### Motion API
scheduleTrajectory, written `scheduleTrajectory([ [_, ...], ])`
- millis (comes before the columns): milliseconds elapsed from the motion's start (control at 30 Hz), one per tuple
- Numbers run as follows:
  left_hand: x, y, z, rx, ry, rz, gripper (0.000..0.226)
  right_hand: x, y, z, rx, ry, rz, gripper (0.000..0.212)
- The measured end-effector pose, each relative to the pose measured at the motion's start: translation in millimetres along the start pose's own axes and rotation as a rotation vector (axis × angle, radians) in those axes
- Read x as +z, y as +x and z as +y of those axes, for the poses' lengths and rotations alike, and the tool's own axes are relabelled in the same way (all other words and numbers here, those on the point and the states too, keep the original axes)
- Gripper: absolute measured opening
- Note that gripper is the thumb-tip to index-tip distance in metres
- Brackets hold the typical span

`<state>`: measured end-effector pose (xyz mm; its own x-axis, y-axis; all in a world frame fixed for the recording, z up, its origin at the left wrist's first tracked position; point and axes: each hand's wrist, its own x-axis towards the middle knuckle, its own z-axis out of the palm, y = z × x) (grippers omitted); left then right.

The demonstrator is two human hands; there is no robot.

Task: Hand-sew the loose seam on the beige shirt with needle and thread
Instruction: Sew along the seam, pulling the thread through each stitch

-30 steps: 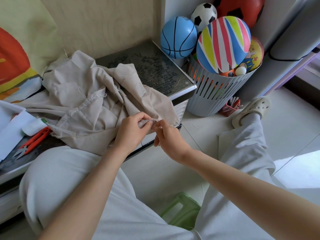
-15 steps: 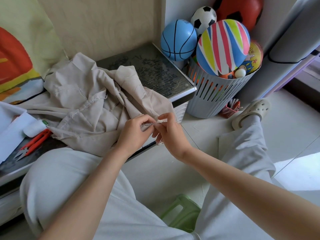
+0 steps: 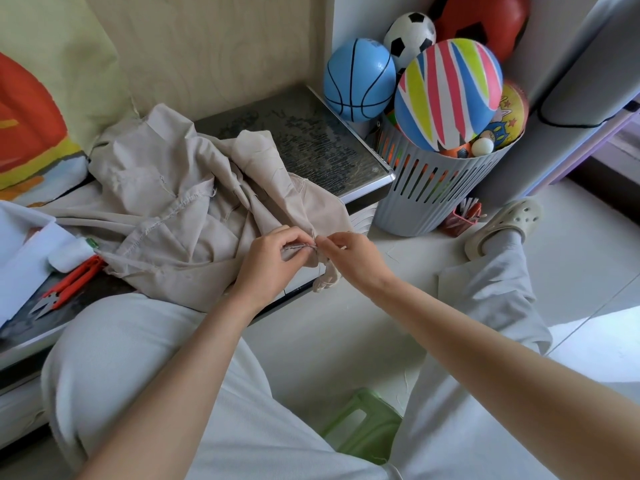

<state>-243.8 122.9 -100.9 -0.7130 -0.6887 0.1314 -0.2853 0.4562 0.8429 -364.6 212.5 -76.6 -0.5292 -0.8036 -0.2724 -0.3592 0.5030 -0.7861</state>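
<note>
The beige shirt (image 3: 180,220) lies crumpled on a low dark table (image 3: 311,143), one corner hanging over the front edge. My left hand (image 3: 270,261) pinches a folded seam edge (image 3: 299,245) of the shirt, held out flat. My right hand (image 3: 349,258) meets it from the right, its fingertips pinched together at the end of the seam. The needle and thread are too thin to make out between the fingers.
Orange thread snips (image 3: 69,285) and a white object (image 3: 71,254) lie on the table at the left, beside white paper (image 3: 24,258). A grey slotted basket (image 3: 436,192) full of balls stands at the right. A green stool (image 3: 363,427) sits below between my knees.
Both hands have stayed together at the seam. The right hand's fingertips shifted slightly along the seam edge, and the hanging shirt corner now shows below the hands.
</note>
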Motion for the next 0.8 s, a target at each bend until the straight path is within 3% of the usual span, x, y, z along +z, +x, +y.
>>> scheduleTrajectory([
  [67,-2,0,-1,0.004,-0.015,0.002,0.016,-1,1,-1,0.105,0.186,-0.060,0.042],
  [167,-2,0,0,0.001,-0.010,-0.014,0.015,-2,4,2,0.167,0.399,-0.122,0.027],
  [267,1,0,-2,-0.005,0.073,-0.039,0.013,-4,6,7,0.140,0.392,-0.083,0.016],
  [433,3,-2,-6,-0.069,0.205,-0.107,0.007,-4,17,17,0.138,0.388,0.088,0.022],
  [633,4,-1,-8,-0.092,0.229,-0.122,0.012,-15,18,21,0.123,0.756,0.056,0.017],
  [733,5,-2,-6,-0.093,0.201,-0.120,0.013,-16,13,28,0.095,0.589,0.009,0.022],
  [800,5,-2,-6,-0.116,0.176,-0.116,0.011,-14,11,38,0.132,0.343,-0.030,0.014],
])
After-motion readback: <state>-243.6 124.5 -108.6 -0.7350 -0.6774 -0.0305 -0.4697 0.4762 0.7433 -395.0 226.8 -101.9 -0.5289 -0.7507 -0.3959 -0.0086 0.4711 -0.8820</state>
